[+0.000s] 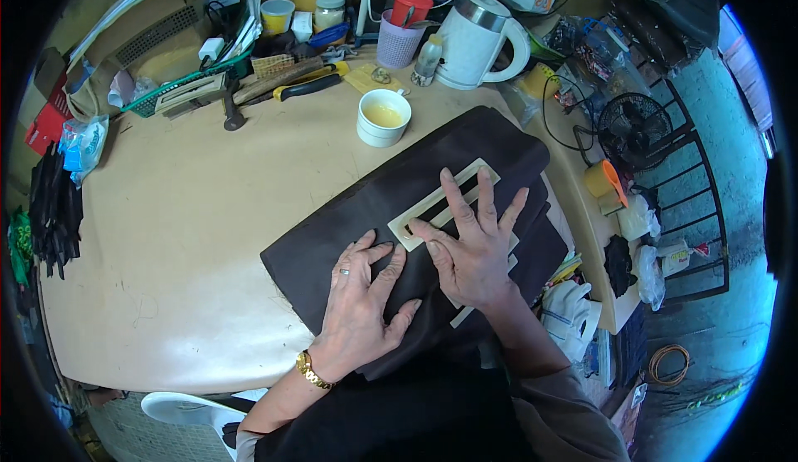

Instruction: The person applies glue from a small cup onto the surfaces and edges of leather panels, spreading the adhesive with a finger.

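A dark brown sheet of material (332,236), folded in layers, lies at an angle on the table. On it rests a cream rectangular frame (401,216) with a long slot. My right hand (475,264) presses on this frame with fingers spread, its thumb and index finger near the frame's lower left end. Flat on the brown sheet, my left hand (359,308) has its fingertips beside that same end. It wears a ring and a gold watch (309,370). Partly under my right hand, more cream strips (462,316) show; their full shape is hidden.
Beyond the sheet stands a white cup (383,119) with yellowish contents. A hammer (233,113), yellow-black pliers (309,84), a small bottle (427,60) and a white kettle (475,42) line the table's back. Black strips (56,208) hang at the left edge; a fan (634,125) stands right.
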The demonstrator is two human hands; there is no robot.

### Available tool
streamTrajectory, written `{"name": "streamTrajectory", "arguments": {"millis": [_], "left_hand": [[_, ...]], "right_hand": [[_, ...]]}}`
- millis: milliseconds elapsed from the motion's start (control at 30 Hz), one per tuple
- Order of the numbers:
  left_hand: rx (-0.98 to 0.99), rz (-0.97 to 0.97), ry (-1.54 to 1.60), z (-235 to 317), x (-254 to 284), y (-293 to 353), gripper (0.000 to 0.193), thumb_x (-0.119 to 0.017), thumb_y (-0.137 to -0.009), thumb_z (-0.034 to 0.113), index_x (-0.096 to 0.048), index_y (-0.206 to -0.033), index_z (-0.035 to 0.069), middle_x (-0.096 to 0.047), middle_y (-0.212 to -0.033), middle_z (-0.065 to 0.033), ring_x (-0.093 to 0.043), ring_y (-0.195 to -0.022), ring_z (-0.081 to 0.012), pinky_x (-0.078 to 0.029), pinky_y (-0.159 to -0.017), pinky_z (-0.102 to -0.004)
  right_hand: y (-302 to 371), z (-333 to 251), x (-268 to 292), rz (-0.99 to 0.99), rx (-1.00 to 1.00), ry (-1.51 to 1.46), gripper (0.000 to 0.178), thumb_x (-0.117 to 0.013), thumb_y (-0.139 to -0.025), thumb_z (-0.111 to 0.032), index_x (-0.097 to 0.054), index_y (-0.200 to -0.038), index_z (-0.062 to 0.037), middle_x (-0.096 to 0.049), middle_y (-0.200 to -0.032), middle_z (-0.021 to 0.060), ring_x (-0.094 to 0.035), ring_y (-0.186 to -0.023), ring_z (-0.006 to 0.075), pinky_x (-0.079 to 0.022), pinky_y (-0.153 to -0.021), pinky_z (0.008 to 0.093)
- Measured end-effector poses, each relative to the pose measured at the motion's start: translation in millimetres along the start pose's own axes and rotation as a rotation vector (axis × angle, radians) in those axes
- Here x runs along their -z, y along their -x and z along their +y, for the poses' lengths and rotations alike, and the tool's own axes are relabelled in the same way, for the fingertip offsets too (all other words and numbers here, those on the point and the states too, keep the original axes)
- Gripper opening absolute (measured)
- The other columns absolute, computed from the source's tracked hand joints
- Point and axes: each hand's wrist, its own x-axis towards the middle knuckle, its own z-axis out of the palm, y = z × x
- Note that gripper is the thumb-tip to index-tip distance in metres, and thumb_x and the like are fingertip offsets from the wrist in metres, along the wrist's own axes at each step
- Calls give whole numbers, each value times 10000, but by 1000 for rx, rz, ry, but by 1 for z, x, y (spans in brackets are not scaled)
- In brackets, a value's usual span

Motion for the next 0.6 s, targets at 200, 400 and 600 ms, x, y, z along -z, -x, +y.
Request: {"name": "streamTrajectory", "arguments": {"millis": [200, 400, 600], "left_hand": [[12, -2, -4, 3, 2, -3, 679, -841, -665, 139, -626, -1289, -21, -543, -1257, -212, -462, -1311, -424, -384, -1069, -493], [18, -16, -14, 4, 1, -3, 677, -841, -649, 119, -632, -1277, -24, -542, -1252, -216, -466, -1304, -432, -386, -1065, -501], [29, -34, -27, 5, 1, -4, 660, -833, -674, 137, -626, -1282, -18, -536, -1246, -210, -461, -1306, -435, -383, -1070, -515]], "right_hand": [[-10, 28, 8, -54, 114, 56, 281, -524, -973, -301, -774, -1098, -271, -382, -1577, 93, -171, -1509, 395, 92, -1112, 736], [-15, 62, 15, -92, 205, 65, 257, -570, -935, -277, -774, -1092, -280, -400, -1568, 72, -196, -1510, 363, 75, -1135, 717], [-18, 85, 19, -93, 223, 81, 225, -632, -896, -263, -774, -1070, -270, -412, -1560, 59, -211, -1509, 338, 44, -1149, 711]]}}
